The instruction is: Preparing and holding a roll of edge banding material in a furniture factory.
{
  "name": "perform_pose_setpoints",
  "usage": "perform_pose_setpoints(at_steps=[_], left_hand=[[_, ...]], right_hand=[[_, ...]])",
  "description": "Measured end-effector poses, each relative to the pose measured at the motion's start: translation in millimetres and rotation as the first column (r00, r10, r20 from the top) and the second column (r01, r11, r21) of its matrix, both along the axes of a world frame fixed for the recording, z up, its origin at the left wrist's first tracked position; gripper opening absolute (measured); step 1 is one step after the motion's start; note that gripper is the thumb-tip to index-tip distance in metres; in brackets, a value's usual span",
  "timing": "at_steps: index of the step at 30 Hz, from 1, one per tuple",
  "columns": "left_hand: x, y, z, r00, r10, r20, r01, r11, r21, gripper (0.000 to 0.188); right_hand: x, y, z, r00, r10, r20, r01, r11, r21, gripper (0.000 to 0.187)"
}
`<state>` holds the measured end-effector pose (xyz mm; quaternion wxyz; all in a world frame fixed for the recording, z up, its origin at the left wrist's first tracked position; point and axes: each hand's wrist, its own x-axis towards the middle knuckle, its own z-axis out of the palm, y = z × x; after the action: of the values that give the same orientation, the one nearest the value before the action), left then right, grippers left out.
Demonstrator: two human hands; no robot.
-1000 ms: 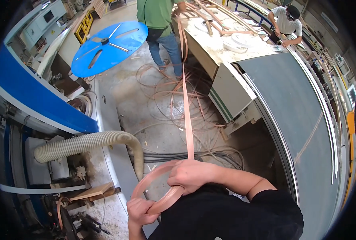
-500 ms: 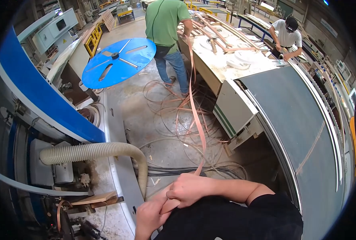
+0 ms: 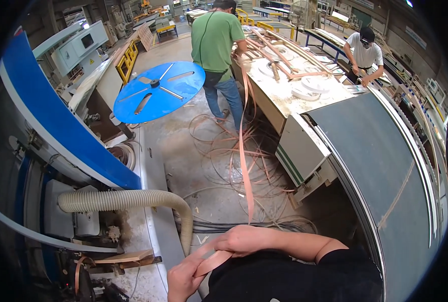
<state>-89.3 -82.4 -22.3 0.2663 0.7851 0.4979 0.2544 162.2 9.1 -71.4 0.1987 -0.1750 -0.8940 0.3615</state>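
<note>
A long pinkish edge-banding strip (image 3: 244, 168) runs from the far workbench down toward me. My right hand (image 3: 245, 239) is closed round it in front of my black shirt. Lower and to the left, my left hand (image 3: 182, 280) is also closed on the strip. A flat loop of the banding spans the gap between the two hands. More of the same strip lies in a loose tangle (image 3: 231, 151) on the floor ahead.
A person in a green shirt (image 3: 216, 43) stands at the workbench (image 3: 329, 98); another in white (image 3: 367, 53) works at far right. Left are a blue slotted disc (image 3: 158, 93) and a ribbed hose (image 3: 128, 198). At right is a dark conveyor belt (image 3: 370, 146).
My hands have drawn a little apart, the left going down and left, so more of the strip shows between them. The view has shifted slightly, moving the scene right and down.
</note>
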Motion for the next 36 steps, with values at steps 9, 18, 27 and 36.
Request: perform_pose_setpoints(at_steps=[9,18,27,36], left_hand=[[-9,-8,-3,0.998,0.034,-0.052,-0.031,0.998,0.053,0.031],[-18,-13,-7,0.997,-0.022,-0.078,0.02,0.999,-0.029,0.032],[-9,-7,-19,1.0,0.022,-0.011,-0.021,0.999,0.031,0.037],[-15,-1,-21,0.998,-0.033,-0.057,0.03,0.998,-0.05,0.034]], right_hand=[[-5,7,14,0.991,0.063,0.117,-0.07,0.996,0.056,0.023],[-8,-1,35,0.985,0.063,0.161,-0.066,0.998,0.015,0.017],[4,0,29,0.983,-0.006,0.182,0.002,1.0,0.019,0.021],[5,-6,25,0.972,-0.035,0.233,0.038,0.999,-0.005,0.022]])
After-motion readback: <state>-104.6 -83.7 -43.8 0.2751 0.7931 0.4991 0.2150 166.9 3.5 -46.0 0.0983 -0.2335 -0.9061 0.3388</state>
